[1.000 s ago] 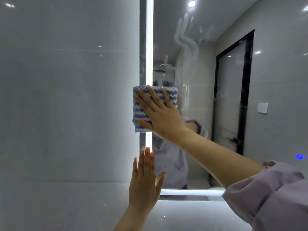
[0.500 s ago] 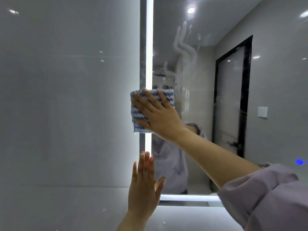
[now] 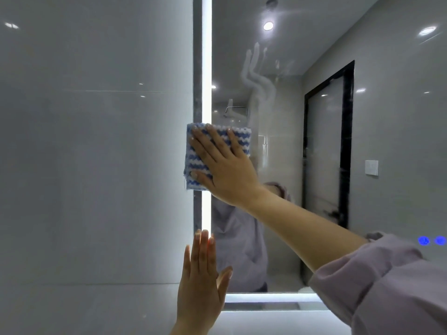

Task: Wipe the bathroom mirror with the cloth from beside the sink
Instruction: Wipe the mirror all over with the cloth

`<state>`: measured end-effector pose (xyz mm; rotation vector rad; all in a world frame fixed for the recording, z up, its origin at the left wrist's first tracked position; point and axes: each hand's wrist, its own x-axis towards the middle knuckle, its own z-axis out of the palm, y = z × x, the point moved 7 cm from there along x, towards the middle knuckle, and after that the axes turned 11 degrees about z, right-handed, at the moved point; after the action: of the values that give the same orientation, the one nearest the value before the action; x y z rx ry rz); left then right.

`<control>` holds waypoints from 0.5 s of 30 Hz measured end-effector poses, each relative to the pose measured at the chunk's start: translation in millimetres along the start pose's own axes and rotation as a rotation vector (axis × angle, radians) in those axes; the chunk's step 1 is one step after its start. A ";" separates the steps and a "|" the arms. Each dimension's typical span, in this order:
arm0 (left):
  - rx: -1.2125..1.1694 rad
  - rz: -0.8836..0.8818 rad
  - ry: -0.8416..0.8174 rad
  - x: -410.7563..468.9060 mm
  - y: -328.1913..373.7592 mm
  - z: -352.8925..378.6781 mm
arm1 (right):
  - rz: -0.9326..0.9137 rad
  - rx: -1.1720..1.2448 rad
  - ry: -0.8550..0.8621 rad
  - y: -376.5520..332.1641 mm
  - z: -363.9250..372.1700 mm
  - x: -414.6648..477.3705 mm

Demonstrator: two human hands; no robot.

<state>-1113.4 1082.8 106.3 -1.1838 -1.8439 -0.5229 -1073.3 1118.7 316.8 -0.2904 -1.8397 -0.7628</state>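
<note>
Glossy mirror [image 3: 290, 56], left edge: the right hand [image 3: 225, 165] presses a nubby striped cloth [image 3: 192, 160], fingers straight. The left hand [image 3: 200, 286] lies flat below, empty.

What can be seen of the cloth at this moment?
The cloth is a folded, roughly square pad with wavy blue and white stripes and a fluffy, knitted-looking pile; a loose thread hangs at its lower left corner. It lies flat against the left edge of the mirror, covering part of the light strip there. The right hand presses on it with straight, spread fingers and hides its lower right part. Nothing else touches it.
</note>
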 end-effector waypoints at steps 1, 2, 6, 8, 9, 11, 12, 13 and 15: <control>0.002 0.002 0.003 0.0 0.4 0.0 | -0.044 -0.018 -0.012 1.8 0.3 -0.9; 0.003 0.005 0.004 0.0 0.8 0.0 | -0.079 -0.032 -0.023 4.4 0.4 -0.6; 0.001 0.021 0.027 1.9 -0.8 -1.6 | -0.045 -0.030 -0.042 27.4 -3.4 1.2; 0.001 0.031 0.044 3.0 -0.7 -3.1 | 0.028 -0.012 -0.023 49.9 -6.9 -3.0; -0.002 0.038 0.049 3.2 -0.3 -3.7 | 0.062 -0.008 -0.008 63.3 -9.3 -6.3; 0.000 0.050 0.047 2.7 0.7 -4.3 | 0.129 -0.021 0.020 91.9 -14.2 -14.7; 0.008 0.054 0.040 1.8 1.5 -3.9 | 0.168 -0.028 0.024 107.2 -15.7 -20.8; 0.019 0.056 0.028 1.0 1.9 -3.4 | 0.216 -0.028 0.022 123.0 -16.6 -27.9; 0.034 0.056 0.000 -1.4 2.8 -3.4 | 0.329 -0.018 0.011 154.8 -17.7 -47.7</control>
<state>-1109.2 1080.9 106.7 -1.2088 -1.8076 -0.4579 -958.9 1233.5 334.0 -0.5830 -1.7182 -0.5503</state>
